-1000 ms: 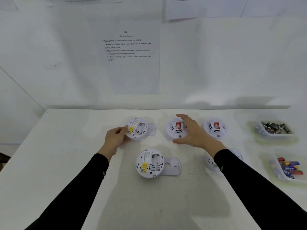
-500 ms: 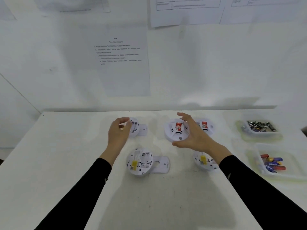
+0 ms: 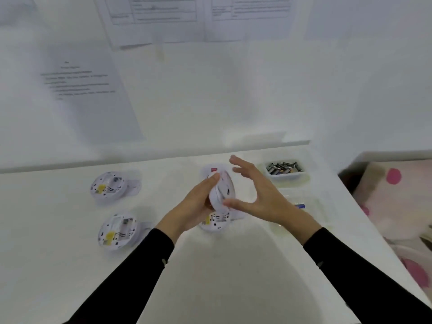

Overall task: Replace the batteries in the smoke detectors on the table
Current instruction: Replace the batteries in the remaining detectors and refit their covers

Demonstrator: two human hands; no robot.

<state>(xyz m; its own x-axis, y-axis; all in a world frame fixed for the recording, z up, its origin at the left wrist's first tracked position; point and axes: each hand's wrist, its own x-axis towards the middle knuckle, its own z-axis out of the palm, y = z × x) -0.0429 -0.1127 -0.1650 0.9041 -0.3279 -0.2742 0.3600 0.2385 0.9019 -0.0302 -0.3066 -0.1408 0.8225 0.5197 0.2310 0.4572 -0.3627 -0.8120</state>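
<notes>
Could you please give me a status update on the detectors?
Left hand grips a smoke detector, tilted on edge in the air. Right hand open beside it, thumb at its rim. An opened detector lies under the hands; nothing blocking.

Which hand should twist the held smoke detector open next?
Probably right. The left hand grips the tilted smoke detector off the table, so it is busy. The right hand is open, fingers spread beside the detector, holding nothing.
</notes>
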